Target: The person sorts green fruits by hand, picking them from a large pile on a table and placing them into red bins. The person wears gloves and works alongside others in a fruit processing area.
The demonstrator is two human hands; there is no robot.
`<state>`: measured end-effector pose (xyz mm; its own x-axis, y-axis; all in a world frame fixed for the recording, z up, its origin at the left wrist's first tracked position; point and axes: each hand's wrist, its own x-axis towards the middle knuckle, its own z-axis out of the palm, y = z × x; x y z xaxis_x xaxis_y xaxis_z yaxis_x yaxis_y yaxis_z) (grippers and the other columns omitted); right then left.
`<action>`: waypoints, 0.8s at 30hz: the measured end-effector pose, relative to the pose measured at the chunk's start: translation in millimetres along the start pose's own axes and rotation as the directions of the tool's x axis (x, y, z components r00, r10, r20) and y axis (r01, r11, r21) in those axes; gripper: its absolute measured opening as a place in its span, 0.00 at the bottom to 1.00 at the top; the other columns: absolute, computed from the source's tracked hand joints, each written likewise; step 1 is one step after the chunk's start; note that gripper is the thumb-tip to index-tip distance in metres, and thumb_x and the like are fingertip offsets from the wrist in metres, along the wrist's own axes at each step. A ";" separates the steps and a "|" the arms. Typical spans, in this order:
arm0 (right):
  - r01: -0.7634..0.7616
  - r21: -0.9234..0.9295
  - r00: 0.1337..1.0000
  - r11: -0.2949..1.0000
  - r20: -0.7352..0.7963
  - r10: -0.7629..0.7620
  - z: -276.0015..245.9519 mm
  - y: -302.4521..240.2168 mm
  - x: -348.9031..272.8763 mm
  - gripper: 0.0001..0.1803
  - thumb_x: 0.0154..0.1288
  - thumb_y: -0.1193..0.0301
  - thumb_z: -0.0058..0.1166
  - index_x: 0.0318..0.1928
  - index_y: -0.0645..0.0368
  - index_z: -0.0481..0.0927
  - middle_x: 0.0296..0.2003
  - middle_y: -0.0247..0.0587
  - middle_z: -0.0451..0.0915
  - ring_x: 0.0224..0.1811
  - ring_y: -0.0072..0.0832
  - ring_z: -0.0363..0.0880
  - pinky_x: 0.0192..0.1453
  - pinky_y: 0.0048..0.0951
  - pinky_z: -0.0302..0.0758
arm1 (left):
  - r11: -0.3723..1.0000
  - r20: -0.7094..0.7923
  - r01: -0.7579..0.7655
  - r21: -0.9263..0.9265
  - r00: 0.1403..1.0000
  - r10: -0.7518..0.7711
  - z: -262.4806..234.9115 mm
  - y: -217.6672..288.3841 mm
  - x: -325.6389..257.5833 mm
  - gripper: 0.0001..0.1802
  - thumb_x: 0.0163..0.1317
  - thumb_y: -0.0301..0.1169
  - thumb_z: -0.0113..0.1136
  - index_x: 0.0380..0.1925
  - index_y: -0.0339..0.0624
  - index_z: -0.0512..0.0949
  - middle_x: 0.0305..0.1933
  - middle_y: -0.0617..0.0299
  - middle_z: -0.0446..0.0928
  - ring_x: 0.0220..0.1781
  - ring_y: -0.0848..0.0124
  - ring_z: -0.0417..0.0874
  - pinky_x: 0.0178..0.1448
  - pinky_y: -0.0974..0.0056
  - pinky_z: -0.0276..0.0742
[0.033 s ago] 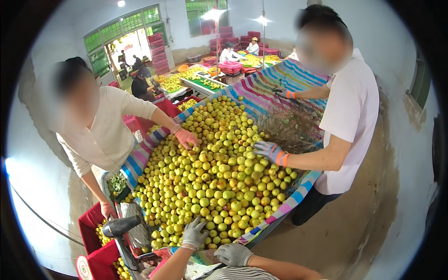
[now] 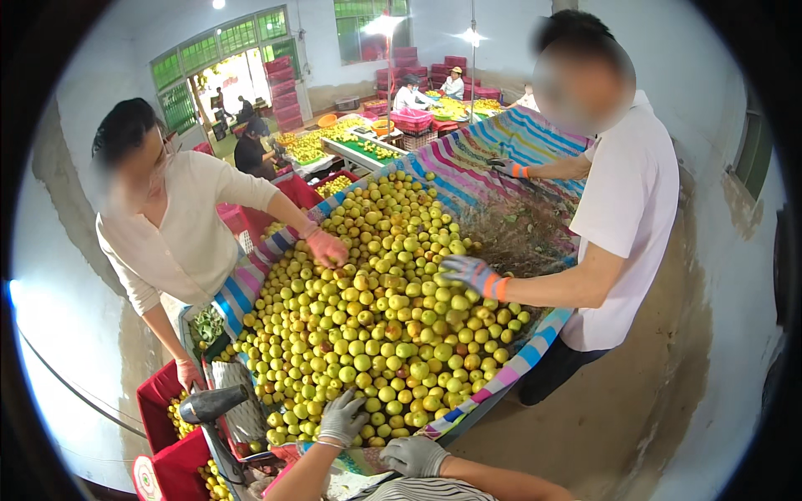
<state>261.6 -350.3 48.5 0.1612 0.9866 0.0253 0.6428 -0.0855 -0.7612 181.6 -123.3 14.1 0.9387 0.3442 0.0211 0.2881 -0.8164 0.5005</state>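
A big heap of small round yellow-green fruits (image 2: 359,326), some blushed brown-red, covers a sloping table lined with a striped sheet (image 2: 535,346). My left hand (image 2: 341,419), in a grey glove, lies open on the near edge of the heap with its fingers apart, touching fruit. My right hand (image 2: 415,457), gloved alike, rests flat by the sheet's near edge, holding nothing that I can see. Its fingertips show only in part. On the heap's left is a co-worker's pink-gloved hand (image 2: 327,248); on its right, another co-worker's grey-and-orange glove (image 2: 474,275) touches the fruit.
A black hair-dryer-shaped blower (image 2: 213,404) stands at the near left, above red bins (image 2: 171,468) partly filled with fruit. Dry twigs and leaves (image 2: 522,234) lie on the sheet beyond the heap. Farther back, people sit at sorting tables (image 2: 359,152) near stacked crates (image 2: 281,92).
My left hand has shifted slightly left and down over the fruit. The right co-worker's glove has moved a little left, and the left co-worker's pink-gloved hand also moved slightly left.
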 end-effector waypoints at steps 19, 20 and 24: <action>-0.700 -0.451 0.688 0.553 -0.221 0.691 -150.2 76.4 74.3 0.27 0.63 0.59 0.60 0.57 0.55 0.67 0.50 0.51 0.73 0.49 0.46 0.79 0.49 0.45 0.80 | 0.951 -0.480 0.282 -0.124 0.822 -0.306 -30.5 -97.6 -9.7 0.15 0.53 0.26 0.62 0.44 0.41 0.81 0.51 0.51 0.79 0.53 0.52 0.79 0.60 0.54 0.73; -0.679 -0.442 0.721 0.586 -0.250 0.647 -147.9 81.2 71.4 0.27 0.62 0.60 0.60 0.58 0.53 0.67 0.50 0.51 0.72 0.50 0.47 0.79 0.51 0.45 0.79 | 0.949 -0.498 0.252 -0.187 0.808 -0.313 -28.5 -96.0 -8.1 0.15 0.54 0.26 0.62 0.44 0.40 0.81 0.51 0.50 0.79 0.53 0.52 0.79 0.61 0.54 0.73; -0.646 -0.332 0.762 0.687 -0.332 0.557 -134.9 99.4 59.1 0.29 0.59 0.66 0.63 0.60 0.51 0.69 0.53 0.51 0.70 0.54 0.49 0.75 0.56 0.45 0.75 | 0.948 -0.516 0.180 -0.262 0.804 -0.296 -25.7 -75.4 -3.7 0.14 0.56 0.24 0.60 0.44 0.35 0.80 0.50 0.48 0.78 0.55 0.53 0.78 0.62 0.56 0.73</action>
<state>436.0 -319.2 61.7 0.7290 0.6578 -0.1894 0.5860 -0.7427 -0.3242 151.6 -51.1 -1.5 0.5719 0.7572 0.3154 0.3927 -0.5903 0.7052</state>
